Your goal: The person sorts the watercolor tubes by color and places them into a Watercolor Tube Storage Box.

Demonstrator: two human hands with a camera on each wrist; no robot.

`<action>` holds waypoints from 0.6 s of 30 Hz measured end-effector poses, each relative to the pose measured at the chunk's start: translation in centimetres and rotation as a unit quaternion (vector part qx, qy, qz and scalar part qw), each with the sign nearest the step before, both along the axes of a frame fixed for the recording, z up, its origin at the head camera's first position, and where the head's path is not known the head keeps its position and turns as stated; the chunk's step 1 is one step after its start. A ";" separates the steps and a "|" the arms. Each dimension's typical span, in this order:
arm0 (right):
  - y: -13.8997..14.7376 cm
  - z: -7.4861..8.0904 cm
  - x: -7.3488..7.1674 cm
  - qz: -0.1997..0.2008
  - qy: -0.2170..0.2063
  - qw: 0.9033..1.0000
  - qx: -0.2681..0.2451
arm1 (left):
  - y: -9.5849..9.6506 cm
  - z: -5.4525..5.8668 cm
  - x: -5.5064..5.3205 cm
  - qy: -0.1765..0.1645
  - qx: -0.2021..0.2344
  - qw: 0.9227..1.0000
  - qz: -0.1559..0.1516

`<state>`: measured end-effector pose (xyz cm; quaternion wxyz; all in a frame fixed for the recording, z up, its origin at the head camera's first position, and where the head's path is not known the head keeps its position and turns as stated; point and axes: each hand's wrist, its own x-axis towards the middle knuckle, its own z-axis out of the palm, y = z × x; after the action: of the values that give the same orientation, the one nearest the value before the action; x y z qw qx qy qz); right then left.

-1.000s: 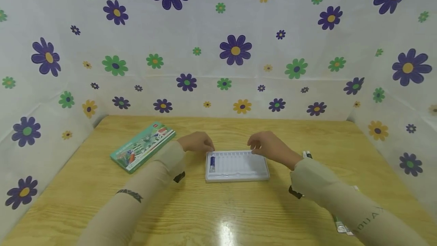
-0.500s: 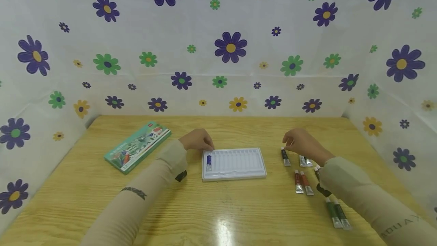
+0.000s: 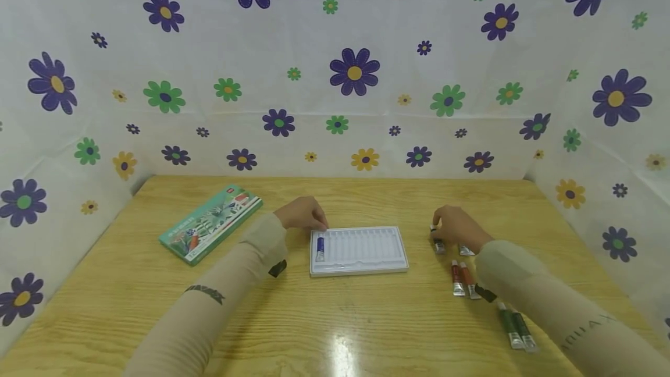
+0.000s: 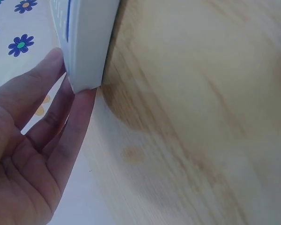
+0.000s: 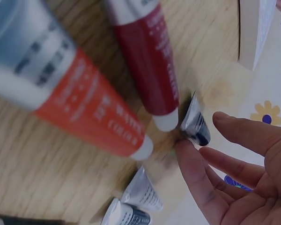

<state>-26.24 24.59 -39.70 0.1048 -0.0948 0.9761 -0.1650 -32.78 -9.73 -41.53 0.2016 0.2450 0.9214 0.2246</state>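
Observation:
A white slotted paint tray (image 3: 361, 252) lies on the table in the head view, with one blue paint tube (image 3: 320, 248) in its leftmost slot. My left hand (image 3: 305, 214) pinches its back left corner; in the left wrist view the thumb and fingers meet around the white tray edge (image 4: 89, 47). To the right of the tray, my right hand (image 3: 458, 227) reaches down over a dark paint tube (image 3: 438, 245). In the right wrist view, fingertips are right at this dark tube (image 5: 196, 123), while the thumb stands a little apart from it.
Red (image 3: 458, 278) and orange tubes (image 3: 469, 279) lie near the right wrist. Two green tubes (image 3: 510, 327) rest closer to the front. Another tube (image 3: 466, 251) is partly hidden by the right hand. A green cardboard box (image 3: 211, 224) lies at left. Flowered cloth (image 3: 314, 34) surrounds the table.
My right hand has moved right from the tray's back right corner to the dark tube, then slightly lower over it. The left hand has stayed at the tray corner. The head view shifted slightly.

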 end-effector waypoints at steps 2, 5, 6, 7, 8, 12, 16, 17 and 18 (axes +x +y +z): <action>-0.2 -0.3 -0.2 -0.001 0.001 1.000 0.006 | -0.1 0.1 0.1 0.001 -0.001 1.000 -0.003; -0.5 -0.5 -0.2 -0.001 0.002 1.000 0.017 | -0.2 0.1 0.2 0.004 0.001 1.000 -0.011; -0.5 -0.5 -0.2 -0.002 0.003 1.000 0.019 | -0.2 0.1 0.2 0.006 0.001 1.000 -0.014; -0.6 -0.5 -0.2 -0.005 0.003 1.000 0.020 | -0.2 0.1 0.2 0.006 0.001 1.000 -0.015; -0.6 -0.5 -0.1 -0.006 0.002 1.000 0.021 | -0.2 0.1 0.3 0.009 0.000 1.000 -0.016; -0.9 -0.4 0.1 -0.003 0.005 1.000 0.019 | -0.2 0.1 0.3 0.019 -0.008 1.000 -0.016; -1.3 -0.1 0.1 -0.013 0.000 1.000 0.001 | -0.2 0.2 0.4 0.013 -0.009 1.000 -0.005; -1.5 0.1 0.1 -0.018 -0.001 1.000 -0.005 | -0.2 0.3 0.4 0.009 -0.008 1.000 -0.002; -1.8 0.3 0.0 -0.022 0.000 1.000 -0.010 | -0.2 0.3 0.4 0.006 -0.007 1.000 0.001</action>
<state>-26.23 22.84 -39.40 0.1004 -0.0744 0.9762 -0.1775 -32.35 -9.90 -41.21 0.1977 0.2443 0.9243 0.2167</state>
